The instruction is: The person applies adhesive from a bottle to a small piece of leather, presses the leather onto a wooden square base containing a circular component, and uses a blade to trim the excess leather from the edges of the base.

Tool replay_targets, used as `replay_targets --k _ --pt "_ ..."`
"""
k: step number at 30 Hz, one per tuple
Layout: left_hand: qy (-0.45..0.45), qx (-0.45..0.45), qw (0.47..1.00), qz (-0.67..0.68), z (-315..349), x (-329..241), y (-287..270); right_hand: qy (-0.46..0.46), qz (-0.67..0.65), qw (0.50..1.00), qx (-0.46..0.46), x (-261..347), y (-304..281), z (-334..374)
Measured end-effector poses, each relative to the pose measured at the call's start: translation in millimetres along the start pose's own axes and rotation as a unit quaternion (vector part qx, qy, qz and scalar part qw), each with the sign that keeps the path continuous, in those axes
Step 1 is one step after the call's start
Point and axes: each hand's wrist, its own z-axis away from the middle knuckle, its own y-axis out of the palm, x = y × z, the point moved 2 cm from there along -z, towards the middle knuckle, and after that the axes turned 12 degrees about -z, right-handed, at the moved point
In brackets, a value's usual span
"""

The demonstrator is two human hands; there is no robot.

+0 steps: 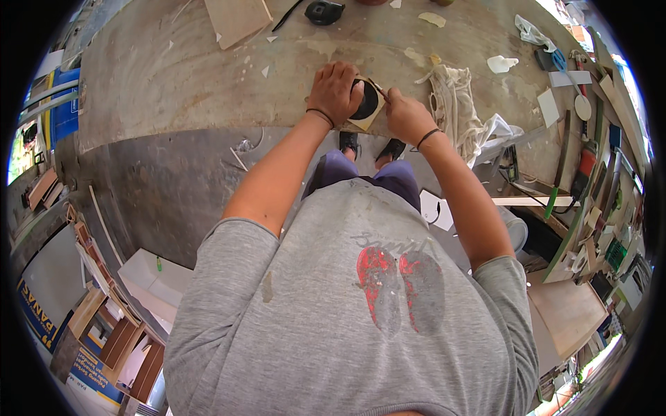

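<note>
Near the front edge of the worktable [208,104], a black round disc [362,102] lies on a pale yellowish flat piece [365,125]. My left hand [334,90] holds the disc from its left side, with the thumb over its face and the fingers bent together. My right hand [408,116] is closed around a slim, dark-tipped tool [379,89], whose tip is at the disc's upper right rim. Whether it is a knife or a pencil I cannot tell. Just right of my right hand lies a crumpled cream cloth [454,104].
A black tape measure [324,12] and a wooden board [238,21] lie at the table's far side. A white bottle [501,64], a hammer [577,62] and a red-and-black power tool [585,170] are on the right. Wood scraps crowd the right edge.
</note>
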Motion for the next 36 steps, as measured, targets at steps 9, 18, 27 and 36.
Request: replay_targets --k 9,18,27,36 --pt "0.008 -0.013 1.000 -0.010 1 -1 0 -0.017 -0.017 1.000 0.006 -3 2 -1" --pt "-0.008 -0.018 0.999 -0.039 3 -3 -1 -0.004 -0.065 0.997 -0.040 -4 13 6" --pt "-0.017 -0.007 0.999 -0.044 1 -2 -1 0.026 -0.104 0.993 -0.052 -17 32 25" --pt "-0.014 0.010 0.999 -0.034 0 -2 -3 0.093 -0.144 0.983 -0.070 2 43 48"
